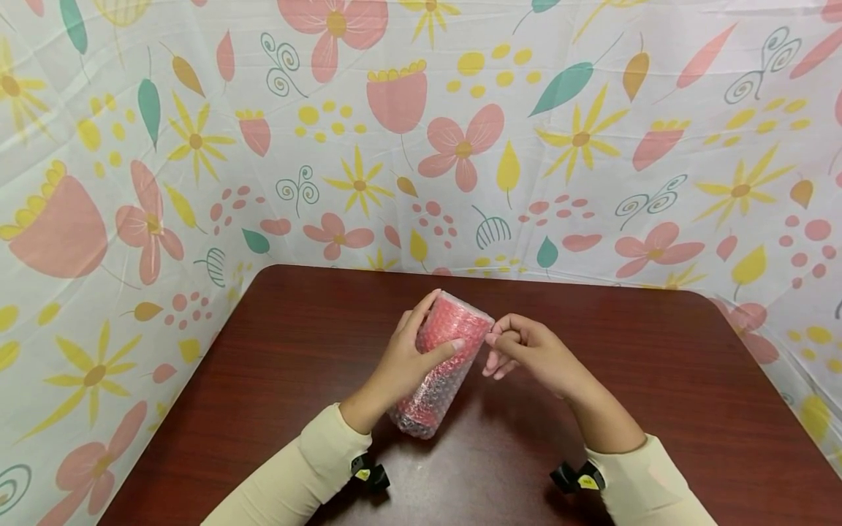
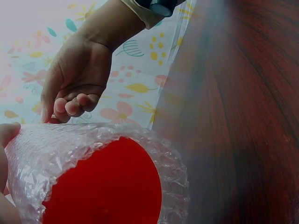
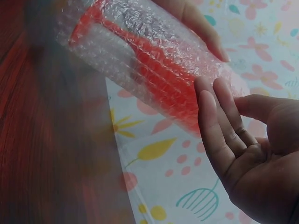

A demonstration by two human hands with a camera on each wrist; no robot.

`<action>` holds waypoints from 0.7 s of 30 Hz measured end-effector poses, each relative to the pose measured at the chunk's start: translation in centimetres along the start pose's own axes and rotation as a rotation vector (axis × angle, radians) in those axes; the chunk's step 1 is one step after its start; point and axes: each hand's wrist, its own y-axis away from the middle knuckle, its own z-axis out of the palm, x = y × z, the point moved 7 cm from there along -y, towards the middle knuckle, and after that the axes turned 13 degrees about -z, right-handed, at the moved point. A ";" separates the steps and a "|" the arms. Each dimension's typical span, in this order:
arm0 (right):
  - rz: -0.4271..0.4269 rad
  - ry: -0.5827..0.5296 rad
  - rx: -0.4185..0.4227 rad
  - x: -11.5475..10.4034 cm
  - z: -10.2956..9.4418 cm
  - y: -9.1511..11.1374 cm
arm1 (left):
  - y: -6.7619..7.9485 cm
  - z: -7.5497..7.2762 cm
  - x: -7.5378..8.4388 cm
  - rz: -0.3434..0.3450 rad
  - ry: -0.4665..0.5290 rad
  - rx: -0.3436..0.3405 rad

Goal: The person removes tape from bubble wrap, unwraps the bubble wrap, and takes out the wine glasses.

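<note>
A red cylindrical container (image 1: 454, 321), wrapped in clear bubble wrap (image 2: 42, 158), is held tilted above the table, its top leaning right. My left hand (image 1: 414, 351) grips it from the left, with the thumb across the near side and the fingers behind. At the upper right corner, my right hand (image 1: 529, 351) pinches the wrap's edge between thumb and index finger; its other fingers are loosely bent. The left wrist view shows the container's flat red end (image 2: 107, 186) inside the wrap. In the right wrist view, the right fingers (image 3: 219, 126) partly cover the wrap's edge.
A dark reddish-brown wooden table (image 1: 296, 343) lies beneath both hands. A white cloth with a floral print (image 1: 408, 168) hangs behind and along the left. Black wrist devices (image 1: 371, 473) are strapped at both cream sleeves (image 1: 296, 467).
</note>
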 end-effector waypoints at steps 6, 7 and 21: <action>-0.012 0.005 -0.002 0.1 0.0 0.0 | 0.0 0.0 0.2 0.017 -0.009 -0.021; -0.014 0.005 -0.002 0.1 0.0 0.0 | 0.0 0.0 0.2 0.021 -0.008 -0.024; 0.002 0.022 -0.022 0.2 0.0 0.0 | -0.3 0.0 -0.4 -0.007 0.058 -0.050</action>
